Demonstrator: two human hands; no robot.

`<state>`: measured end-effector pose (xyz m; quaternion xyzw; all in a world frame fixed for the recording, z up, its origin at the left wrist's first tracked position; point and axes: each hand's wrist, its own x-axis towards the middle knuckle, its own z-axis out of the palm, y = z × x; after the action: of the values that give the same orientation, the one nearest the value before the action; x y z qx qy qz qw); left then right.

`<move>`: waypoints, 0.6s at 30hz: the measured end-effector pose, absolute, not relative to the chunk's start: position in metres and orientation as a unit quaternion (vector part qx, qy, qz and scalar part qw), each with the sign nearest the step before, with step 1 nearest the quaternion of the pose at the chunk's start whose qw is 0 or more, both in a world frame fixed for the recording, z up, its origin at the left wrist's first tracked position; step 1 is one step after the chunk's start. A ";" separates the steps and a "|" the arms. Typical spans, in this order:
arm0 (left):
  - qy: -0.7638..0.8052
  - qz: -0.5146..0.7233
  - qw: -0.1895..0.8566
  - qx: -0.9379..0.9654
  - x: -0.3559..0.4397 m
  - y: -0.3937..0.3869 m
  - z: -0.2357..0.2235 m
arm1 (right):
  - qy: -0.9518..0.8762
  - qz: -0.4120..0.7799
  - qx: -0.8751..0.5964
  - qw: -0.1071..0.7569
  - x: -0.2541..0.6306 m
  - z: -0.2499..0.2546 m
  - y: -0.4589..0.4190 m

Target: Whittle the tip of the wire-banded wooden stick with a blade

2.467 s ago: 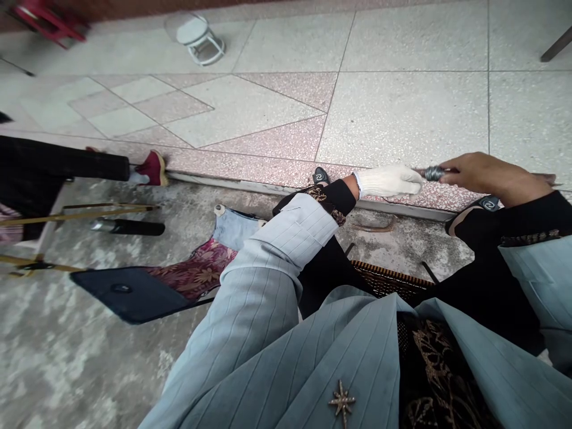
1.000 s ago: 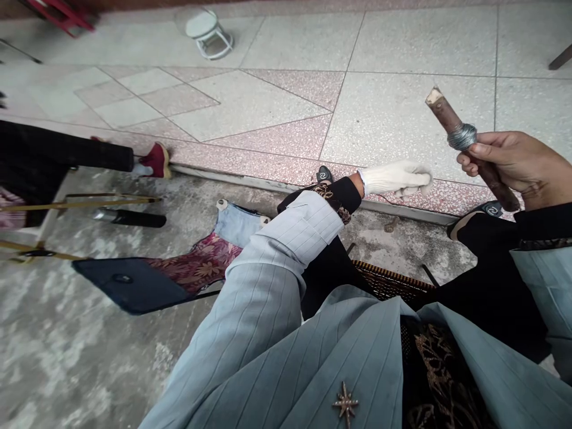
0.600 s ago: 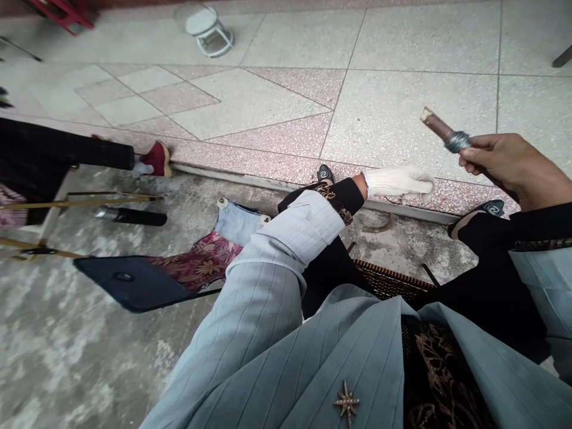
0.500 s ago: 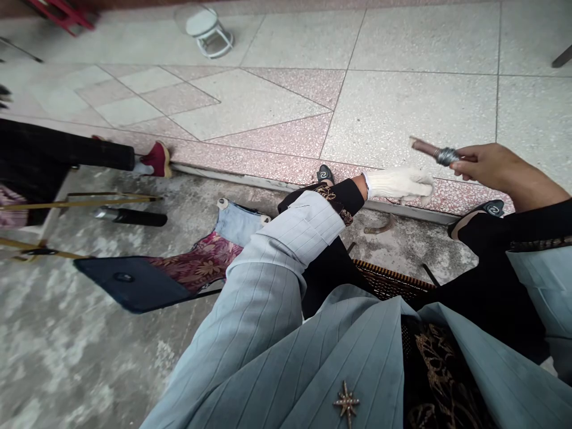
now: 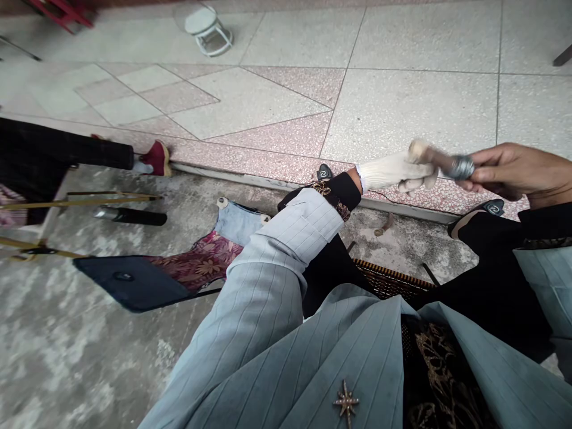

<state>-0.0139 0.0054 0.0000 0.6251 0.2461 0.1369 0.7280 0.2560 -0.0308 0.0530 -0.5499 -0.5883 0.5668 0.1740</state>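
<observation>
My right hand, bare, has its fingers closed on the end of a short wooden stick wound with silver wire. The stick's pale far end overlaps the glove in this view; I cannot tell whether they touch. My left hand wears a white knit glove and its fingers are curled. What they hold, if anything, does not show clearly. A thin dark line runs just below the glove. Lower down, a short curved brown piece shows against the concrete, lying or hanging.
A woven seat edge shows between my legs. The tiled step's edge runs across in front. On the left are a fabric folding seat, a dark bottle and another person's leg. A white stool stands farther back.
The stick's far end has swung nearer, over the gloved fingers, while my right hand has shifted slightly right. The gloved fingers have curled. The curved brown piece has turned and looks shorter.
</observation>
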 end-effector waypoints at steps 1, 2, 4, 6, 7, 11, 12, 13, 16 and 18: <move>0.247 0.146 0.733 0.616 -0.014 0.005 0.001 | -0.557 0.589 -0.542 0.224 0.253 0.055 -0.032; 0.246 0.147 0.738 0.611 -0.013 0.005 0.002 | -0.529 0.601 -0.534 0.274 0.251 0.056 -0.033; 0.242 0.132 0.745 0.608 -0.011 0.005 0.001 | -0.488 0.590 -0.538 0.352 0.245 0.052 -0.031; 0.240 0.118 0.743 0.614 -0.008 0.003 0.000 | -0.468 0.549 -0.582 0.374 0.239 0.045 -0.028; 0.240 0.113 0.738 0.620 -0.007 0.002 -0.001 | -0.464 0.518 -0.613 0.374 0.237 0.042 -0.026; 0.255 0.109 0.712 0.645 -0.003 -0.001 -0.003 | -0.530 0.358 -0.725 0.255 0.239 0.031 -0.013; 0.262 0.109 0.706 0.649 -0.003 -0.002 -0.003 | -0.561 0.322 -0.738 0.191 0.242 0.028 -0.009; 0.270 0.110 0.700 0.652 -0.003 -0.002 -0.004 | -0.593 0.291 -0.741 0.123 0.246 0.024 -0.006; 0.285 0.110 0.680 0.666 -0.007 0.000 -0.008 | -0.663 0.274 -0.695 -0.054 0.256 0.013 -0.002; 0.283 0.102 0.673 0.675 -0.009 0.003 -0.011 | -0.696 0.357 -0.614 -0.108 0.262 0.010 -0.006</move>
<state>-0.0095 0.0032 -0.0112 0.6753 0.2833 0.1017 0.6734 0.2620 -0.0057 0.0097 -0.6136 -0.6960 0.3571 -0.1078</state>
